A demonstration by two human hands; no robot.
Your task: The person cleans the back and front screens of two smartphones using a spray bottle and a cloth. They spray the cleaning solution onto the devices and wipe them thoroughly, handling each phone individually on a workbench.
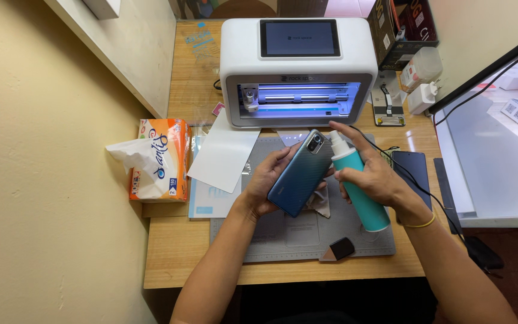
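Above the near edge of the grey mat (259, 243), the left hand (265, 180) grips a blue phone (301, 174) back-up, long axis pointing far-right, touching the teal spray bottle (361, 189) clasped in the right hand (376, 177), nozzle toward the phone's camera end.
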